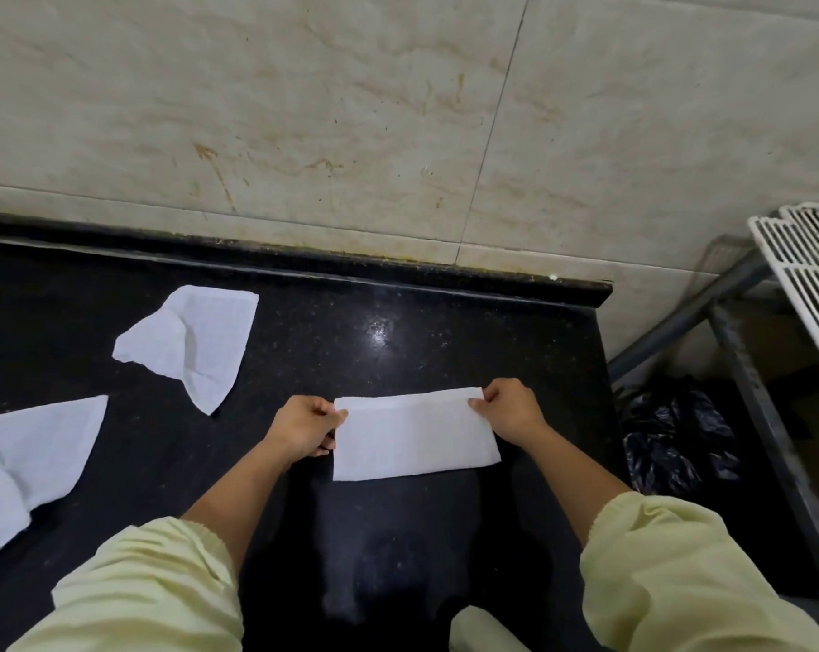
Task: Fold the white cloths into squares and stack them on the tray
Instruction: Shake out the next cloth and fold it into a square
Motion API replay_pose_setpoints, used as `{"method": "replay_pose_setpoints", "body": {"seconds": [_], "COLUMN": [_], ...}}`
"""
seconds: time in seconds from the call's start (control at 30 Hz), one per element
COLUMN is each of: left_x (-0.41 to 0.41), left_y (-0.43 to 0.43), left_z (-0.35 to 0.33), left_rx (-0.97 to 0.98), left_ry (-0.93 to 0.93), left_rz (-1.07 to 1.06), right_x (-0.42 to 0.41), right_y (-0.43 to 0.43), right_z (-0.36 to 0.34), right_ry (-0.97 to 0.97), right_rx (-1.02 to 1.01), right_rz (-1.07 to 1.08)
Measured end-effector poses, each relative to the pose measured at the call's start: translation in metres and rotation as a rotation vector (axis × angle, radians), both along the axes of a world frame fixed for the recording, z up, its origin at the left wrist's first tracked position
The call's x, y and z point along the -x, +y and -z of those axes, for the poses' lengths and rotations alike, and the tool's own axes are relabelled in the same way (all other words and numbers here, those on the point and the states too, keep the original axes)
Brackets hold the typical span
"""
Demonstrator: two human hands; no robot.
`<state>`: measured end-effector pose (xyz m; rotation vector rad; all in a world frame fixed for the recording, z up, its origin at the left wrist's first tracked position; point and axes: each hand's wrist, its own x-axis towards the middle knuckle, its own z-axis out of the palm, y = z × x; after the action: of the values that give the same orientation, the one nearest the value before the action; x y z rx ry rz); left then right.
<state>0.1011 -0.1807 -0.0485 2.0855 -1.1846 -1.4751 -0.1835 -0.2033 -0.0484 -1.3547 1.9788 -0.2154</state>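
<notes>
From the head view, a white rectangular cloth (414,435), folded to a long strip, lies flat on the black speckled stone surface (398,331) near its right edge. The left hand (304,428) pinches the strip's far left corner and the right hand (511,414) its far right corner, so each grip is clamped on the cloth. This looks like mid-fold; the next move would call for bringing one short end over the other to make a square. A crumpled white cloth (191,341) waits nearer the back edge, another loose white cloth (31,458) further left. No tray shows.
</notes>
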Motion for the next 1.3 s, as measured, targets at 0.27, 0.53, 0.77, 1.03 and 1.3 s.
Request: {"method": "replay_pose_setpoints", "body": {"seconds": [0.27, 0.53, 0.77, 1.03, 1.3], "left_x": [0.011, 0.021, 0.010, 0.010, 0.009], "left_y": [0.025, 0.064, 0.071, 0.070, 0.070], "left_z": [0.002, 0.013, 0.015, 0.018, 0.018], "left_rx": [0.355, 0.288, 0.324, 0.323, 0.322], "left_ry": [-0.337, -0.315, -0.195, -0.173, -0.163], "left_rz": [0.129, 0.203, 0.169, 0.152, 0.154], "right_x": [-0.004, -0.001, 0.006, -0.004, -0.018], "right_y": [0.029, 0.072, 0.075, 0.059, 0.053], "right_z": [-0.010, 0.000, 0.004, -0.003, -0.006], "right_ry": [0.100, 0.113, 0.012, 0.022, -0.073], "right_rx": [0.265, 0.130, 0.097, 0.033, -0.070], "right_rz": [-0.020, -0.139, 0.061, 0.186, 0.302]}}
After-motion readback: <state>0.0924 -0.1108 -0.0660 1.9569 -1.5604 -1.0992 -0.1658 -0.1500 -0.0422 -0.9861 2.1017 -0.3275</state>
